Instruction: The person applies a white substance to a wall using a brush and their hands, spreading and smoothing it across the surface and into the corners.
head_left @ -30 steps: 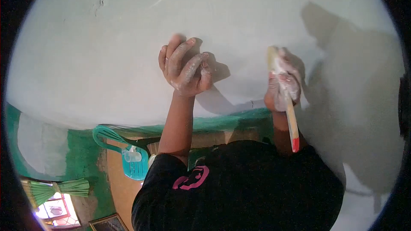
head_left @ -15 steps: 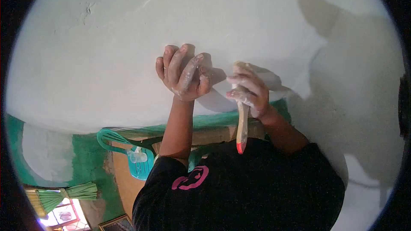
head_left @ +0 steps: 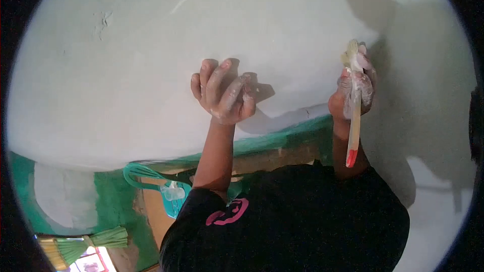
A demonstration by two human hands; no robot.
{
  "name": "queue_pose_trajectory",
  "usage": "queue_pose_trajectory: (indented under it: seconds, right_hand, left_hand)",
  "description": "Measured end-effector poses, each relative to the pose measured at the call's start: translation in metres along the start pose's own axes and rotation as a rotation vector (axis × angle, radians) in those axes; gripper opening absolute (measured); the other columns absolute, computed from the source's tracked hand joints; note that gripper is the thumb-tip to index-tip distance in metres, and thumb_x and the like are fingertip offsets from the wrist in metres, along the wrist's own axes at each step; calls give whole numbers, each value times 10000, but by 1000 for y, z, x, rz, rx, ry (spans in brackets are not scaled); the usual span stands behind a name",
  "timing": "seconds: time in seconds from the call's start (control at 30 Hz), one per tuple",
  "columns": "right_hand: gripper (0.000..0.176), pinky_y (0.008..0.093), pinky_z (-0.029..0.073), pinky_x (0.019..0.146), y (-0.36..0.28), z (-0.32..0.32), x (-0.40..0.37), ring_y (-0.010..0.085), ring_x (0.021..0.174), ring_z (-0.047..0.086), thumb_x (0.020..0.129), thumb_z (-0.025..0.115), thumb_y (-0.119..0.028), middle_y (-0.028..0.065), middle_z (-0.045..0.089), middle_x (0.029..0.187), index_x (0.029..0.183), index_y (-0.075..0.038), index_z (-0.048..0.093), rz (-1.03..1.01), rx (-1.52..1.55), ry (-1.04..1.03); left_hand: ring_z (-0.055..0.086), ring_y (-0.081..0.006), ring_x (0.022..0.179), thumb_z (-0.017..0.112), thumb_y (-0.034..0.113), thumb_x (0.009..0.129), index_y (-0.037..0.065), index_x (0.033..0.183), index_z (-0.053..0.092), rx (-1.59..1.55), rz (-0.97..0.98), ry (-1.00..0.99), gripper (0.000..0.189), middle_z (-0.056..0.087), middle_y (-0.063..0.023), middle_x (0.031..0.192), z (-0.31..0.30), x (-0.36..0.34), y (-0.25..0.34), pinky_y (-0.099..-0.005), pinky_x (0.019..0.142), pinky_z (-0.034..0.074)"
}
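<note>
I'm seeing the right hand [head_left: 355, 93] wrapping tight around the paintbrush [head_left: 354, 131]. Its bristles are pointing up and pressing on the pale plastered surface [head_left: 126, 70] above the green band [head_left: 282, 138], likely for working that edge. The left hand [head_left: 222, 95] is bracing against the plaster nearby, fingers half-curled, holding nothing I can make out.

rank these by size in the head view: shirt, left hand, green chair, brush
1. shirt, by far.
2. left hand and chair: about alike; the chair is farther off and partly hidden, so no ranking.
3. brush: long but thin, partly covered by the right hand.
</note>
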State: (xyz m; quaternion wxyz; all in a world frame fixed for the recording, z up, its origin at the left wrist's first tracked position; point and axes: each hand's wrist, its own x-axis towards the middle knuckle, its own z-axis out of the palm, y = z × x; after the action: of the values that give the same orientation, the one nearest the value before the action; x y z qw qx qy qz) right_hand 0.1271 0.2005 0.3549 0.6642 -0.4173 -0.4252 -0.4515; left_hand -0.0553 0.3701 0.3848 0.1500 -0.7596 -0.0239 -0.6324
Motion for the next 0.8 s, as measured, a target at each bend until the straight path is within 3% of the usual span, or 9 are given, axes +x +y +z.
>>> queue_pose_trajectory:
  seconds: [0.2,0.27,0.33,0.47,0.53,0.57,0.6,0.7,0.8]
  right_hand:
    - [142,400,557,834,-29,19,-53,337,1075,608,863,591,-57,184,582,1184,996,-56,642,122,18,-275]
    - [159,398,570,806,-50,25,-101,312,1066,624,795,663,-60,203,605,1152,952,-84,669,631,338,-317]
    - [172,413,559,845,-68,35,-80,308,1092,616,795,690,-100,196,633,1111,965,-75,682,115,195,-572]
    - [198,444,541,880,-71,27,-84,308,1115,604,814,693,-151,174,645,1119,1005,-97,689,182,234,-692]
    - [190,416,528,901,-63,25,-91,281,1132,597,823,691,-134,162,650,1117,1006,-83,691,421,449,-467]
    - [212,342,536,864,-58,11,-80,227,1080,620,837,663,-82,163,653,1096,1047,-52,664,1035,390,-641]
    - [212,342,536,864,-50,3,-69,227,1080,620,837,663,-82,163,653,1096,1047,-52,664,1039,383,-646]
    - [298,312,520,816,-25,-7,-34,212,964,625,868,599,-4,192,629,1097,1161,37,561,235,-26,-333]
    - [271,296,512,810,-23,-1,1,234,972,621,870,591,3,206,610,1112,1137,37,563,211,-198,-121]
  left_hand:
    - [491,-324,1245,560,253,749,201,751,694,-107,-26,-15,144,641,-53,1118,-4,-7,-2,-422,1096,226]
    - [492,-320,1248,566,237,745,201,763,703,-147,-25,4,143,647,-44,1108,-5,-10,-5,-412,1103,219]
    - [494,-316,1248,570,223,736,197,743,698,-202,-37,-14,131,651,-37,1104,-8,-9,-7,-404,1109,212]
    - [533,-350,1184,589,230,744,185,716,666,-251,-1,-60,93,623,-51,1046,-13,-5,-1,-439,1019,283]
    - [557,-336,1154,585,230,749,183,718,665,-261,-3,-72,97,624,-47,1034,-16,-1,-2,-421,1033,283]
    - [580,-296,1135,569,211,737,187,705,677,-288,-25,-66,115,650,-32,991,-17,2,1,-398,1052,269]
    - [602,-255,1117,553,192,726,190,692,689,-313,-47,-59,140,676,-17,948,-17,3,2,-375,1072,255]
    - [633,-251,1057,555,174,713,182,670,677,-359,-29,-53,130,672,-6,907,-19,1,2,-369,1042,294]
    - [654,-245,1012,559,166,698,176,667,673,-359,-11,-92,118,673,-2,875,-20,-4,-3,-363,1021,320]
